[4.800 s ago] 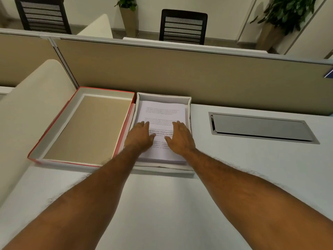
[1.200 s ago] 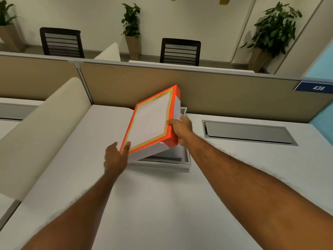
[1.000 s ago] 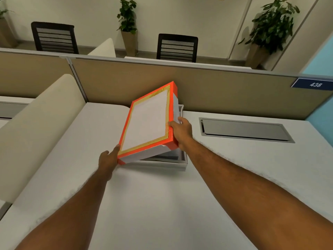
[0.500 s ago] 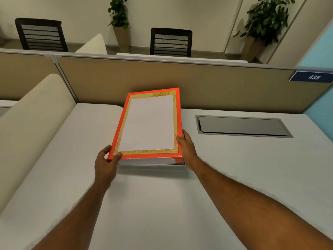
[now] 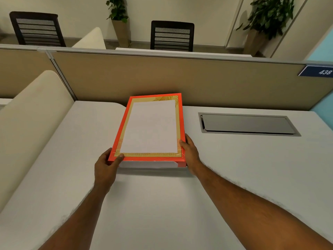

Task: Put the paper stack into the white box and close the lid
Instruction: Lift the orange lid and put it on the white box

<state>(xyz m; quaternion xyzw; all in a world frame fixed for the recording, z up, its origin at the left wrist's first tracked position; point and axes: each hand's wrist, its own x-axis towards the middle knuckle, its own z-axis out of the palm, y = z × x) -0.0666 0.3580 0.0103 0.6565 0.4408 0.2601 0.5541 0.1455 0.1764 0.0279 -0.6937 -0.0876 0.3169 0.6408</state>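
Observation:
The orange-edged lid (image 5: 150, 127), with a gold border and a white panel on top, lies flat over the white box (image 5: 147, 164); only a strip of the box's white front wall shows below it. The paper stack is hidden under the lid. My left hand (image 5: 106, 166) grips the lid's near left corner, thumb on top. My right hand (image 5: 190, 153) holds the near right corner and side.
The box sits on a white desk (image 5: 162, 204) against a tan partition (image 5: 180, 80). A grey cable hatch (image 5: 247, 124) is set into the desk to the right. A cream curved divider (image 5: 30, 120) borders the left. Chairs and plants stand beyond the partition.
The lid, tilted up on its left side a second ago, has come down flat over the box. Both hands have stayed at its near corners and slid slightly toward me.

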